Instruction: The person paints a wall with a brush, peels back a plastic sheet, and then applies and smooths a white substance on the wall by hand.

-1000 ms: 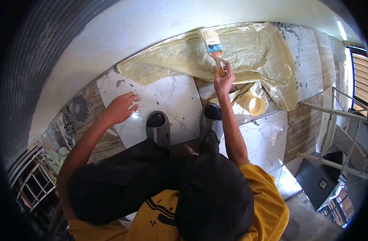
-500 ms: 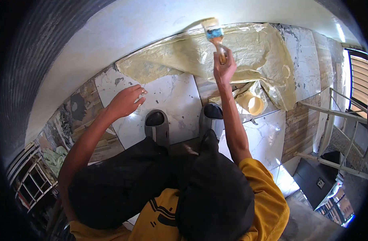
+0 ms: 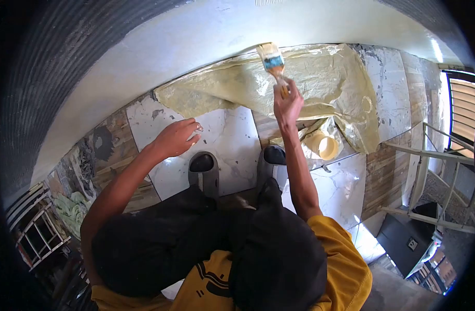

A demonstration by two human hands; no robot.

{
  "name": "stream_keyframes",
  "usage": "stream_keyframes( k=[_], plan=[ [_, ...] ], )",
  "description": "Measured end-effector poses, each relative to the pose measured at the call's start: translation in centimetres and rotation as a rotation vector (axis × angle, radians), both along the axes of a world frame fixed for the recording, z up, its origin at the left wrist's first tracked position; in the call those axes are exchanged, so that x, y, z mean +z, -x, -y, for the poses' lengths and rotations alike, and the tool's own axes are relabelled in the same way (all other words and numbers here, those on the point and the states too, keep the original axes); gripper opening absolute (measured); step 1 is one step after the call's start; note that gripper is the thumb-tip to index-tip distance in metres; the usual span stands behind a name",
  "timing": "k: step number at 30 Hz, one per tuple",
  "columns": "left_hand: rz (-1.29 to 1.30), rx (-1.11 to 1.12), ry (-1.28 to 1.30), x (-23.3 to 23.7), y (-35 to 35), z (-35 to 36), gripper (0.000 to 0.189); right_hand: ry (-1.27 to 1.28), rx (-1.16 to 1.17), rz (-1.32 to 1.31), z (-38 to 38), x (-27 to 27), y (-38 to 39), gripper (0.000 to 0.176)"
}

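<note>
R grip (image 3: pixel 288 108) closed on brush (image 3: pixel 274 63) handle, bristles beyond fingertips; L hand (image 3: pixel 176 138) part-open, empty.

"What stands at the right of the view?"

"A pale metal frame (image 3: pixel 419 173), with a dark box (image 3: pixel 400 239) near its lower part. A slatted window (image 3: pixel 464 106) shows beyond the frame."

"And at the lower left?"

"A whitish barred rack (image 3: pixel 39 228), and just beside it a crumpled pale green cloth (image 3: pixel 74 211)."

"What about the floor?"

"White marbled tiles (image 3: pixel 229 168) and wood-look tiles (image 3: pixel 385 179), and a dark patch (image 3: pixel 104 143) marks the left side."

"Anything higher on the left?"

"A dark ribbed surface (image 3: pixel 66 67); I can't tell what it is."
</note>
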State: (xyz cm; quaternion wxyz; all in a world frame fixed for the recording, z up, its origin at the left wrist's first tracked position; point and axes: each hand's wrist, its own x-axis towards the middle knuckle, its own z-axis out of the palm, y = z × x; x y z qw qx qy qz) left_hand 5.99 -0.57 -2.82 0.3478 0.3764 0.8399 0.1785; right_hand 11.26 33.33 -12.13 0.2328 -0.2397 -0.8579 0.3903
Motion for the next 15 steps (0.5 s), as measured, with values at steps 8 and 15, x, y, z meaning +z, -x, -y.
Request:
stream_keyframes(
  k=[8, 15],
  plan=[
    [-0.013, 0.043, -0.01, -0.9, 0.0, -1.3, 0.031, 0.058, 0.004, -0.281, 1.1, 10.5, 1.8, 0.03],
    [-0.009, 0.011, 0.022, -0.6, 0.3, -2.2, 0.032, 0.02, -0.014, -0.454, 1.7, 11.5, -0.7, 0.025]
  ],
)
